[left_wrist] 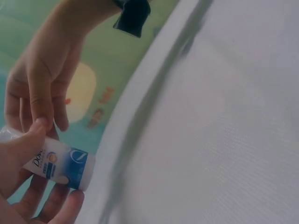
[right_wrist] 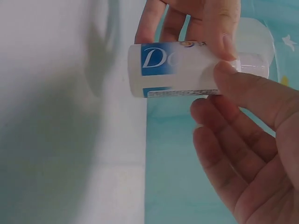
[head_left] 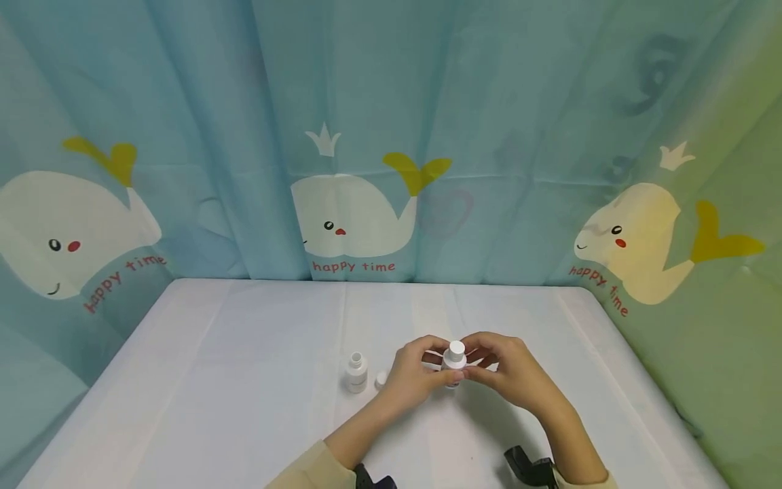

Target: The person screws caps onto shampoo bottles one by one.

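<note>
A small white bottle (head_left: 453,363) with a white cap on top is between my two hands, over the table. My left hand (head_left: 411,372) grips its body, thumb across the front and fingers behind. The thumb and index finger of my right hand (head_left: 510,367) pinch the bottle near its shoulder, the thumb tip close beside the left thumb. In the left wrist view the bottle (left_wrist: 80,169) shows a blue and white Dove label. The same blue label faces the right wrist camera on the bottle (right_wrist: 177,65).
A second white bottle (head_left: 356,373) stands open-necked on the table, left of my hands. Beside it lies a small white cap (head_left: 381,379), partly behind the left wrist. A blue-green curtain (head_left: 366,81) with whale prints hangs behind the white-covered table (head_left: 244,380).
</note>
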The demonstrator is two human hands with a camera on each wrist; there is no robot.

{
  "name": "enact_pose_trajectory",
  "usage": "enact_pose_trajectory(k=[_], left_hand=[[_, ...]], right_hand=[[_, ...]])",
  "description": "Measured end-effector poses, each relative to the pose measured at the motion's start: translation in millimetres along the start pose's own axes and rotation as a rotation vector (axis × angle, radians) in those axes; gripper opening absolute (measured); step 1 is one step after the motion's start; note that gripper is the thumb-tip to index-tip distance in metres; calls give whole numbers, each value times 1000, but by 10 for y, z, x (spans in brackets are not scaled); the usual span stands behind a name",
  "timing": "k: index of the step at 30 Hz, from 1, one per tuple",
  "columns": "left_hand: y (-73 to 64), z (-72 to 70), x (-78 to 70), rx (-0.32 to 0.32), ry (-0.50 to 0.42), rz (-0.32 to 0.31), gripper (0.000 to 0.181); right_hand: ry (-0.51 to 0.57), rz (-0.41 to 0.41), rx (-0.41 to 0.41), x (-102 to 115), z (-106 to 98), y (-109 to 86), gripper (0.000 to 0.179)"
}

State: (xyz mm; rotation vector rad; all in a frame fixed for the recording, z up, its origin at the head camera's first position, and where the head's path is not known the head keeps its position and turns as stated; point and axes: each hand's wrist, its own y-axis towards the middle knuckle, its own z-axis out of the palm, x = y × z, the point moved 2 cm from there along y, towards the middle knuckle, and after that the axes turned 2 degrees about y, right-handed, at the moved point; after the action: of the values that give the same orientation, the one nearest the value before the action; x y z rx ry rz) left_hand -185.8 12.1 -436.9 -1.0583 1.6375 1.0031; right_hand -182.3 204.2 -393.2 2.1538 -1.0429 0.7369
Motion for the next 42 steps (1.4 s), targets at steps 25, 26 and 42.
enact_pose_trajectory(k=[25,26,42], left_hand=[[96,164,131,42,35,1,41],[97,165,131,42,39,2,41],[-52,-46,-139,72,148,97,51]], right_hand=[[-44,120,98,-147,-49,-47,26],[-46,118,98,-146,-53,-48,25],[-172,3,-16,17,-203,-86,45]])
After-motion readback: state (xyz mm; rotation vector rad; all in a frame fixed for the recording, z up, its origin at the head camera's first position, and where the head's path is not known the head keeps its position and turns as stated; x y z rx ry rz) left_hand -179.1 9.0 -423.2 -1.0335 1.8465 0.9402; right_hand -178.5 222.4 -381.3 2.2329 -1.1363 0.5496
